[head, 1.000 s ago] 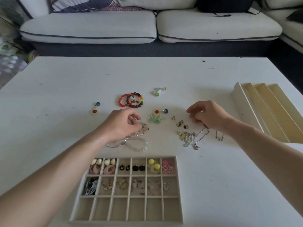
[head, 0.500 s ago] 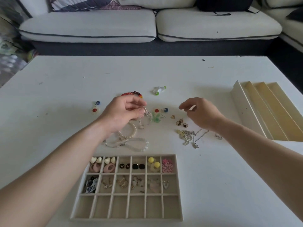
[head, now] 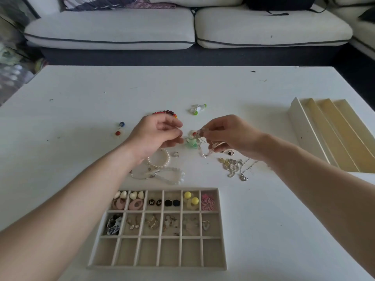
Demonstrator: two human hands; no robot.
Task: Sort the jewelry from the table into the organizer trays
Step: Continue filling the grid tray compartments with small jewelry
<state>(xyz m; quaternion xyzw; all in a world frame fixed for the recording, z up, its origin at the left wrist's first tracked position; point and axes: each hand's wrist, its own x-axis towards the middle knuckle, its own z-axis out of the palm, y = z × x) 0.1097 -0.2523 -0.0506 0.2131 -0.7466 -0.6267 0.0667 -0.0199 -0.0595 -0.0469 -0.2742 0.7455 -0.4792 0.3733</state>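
Note:
My right hand (head: pixel 229 134) pinches a pale pink bead bracelet (head: pixel 205 154), which hangs from its fingers just above the table. Close to its left, my left hand (head: pixel 156 134) hovers with loosely curled fingers and thumb apart; I see nothing between them. Loose jewelry lies under and around both hands: a green leaf earring (head: pixel 190 144), a pearl bracelet (head: pixel 162 161), a white bead bracelet (head: pixel 175 176), silver chains (head: pixel 233 168) and red bead bracelets (head: pixel 166 112). The grid organizer tray (head: pixel 222 230) sits nearest me, its two far rows holding earrings.
A cream tray with long slots (head: pixel 300 130) lies at the table's right edge. Green-and-white earrings (head: pixel 197 108) and a blue and red pair (head: pixel 119 128) lie farther out. A small ring (head: pixel 176 154) and dark rings (head: pixel 230 152) sit between the hands. A sofa (head: pixel 109 27) stands behind the table.
My right hand moved left to meet the left hand and now holds the pink bead bracelet that the left hand had lifted. The left hand's fingers have loosened.

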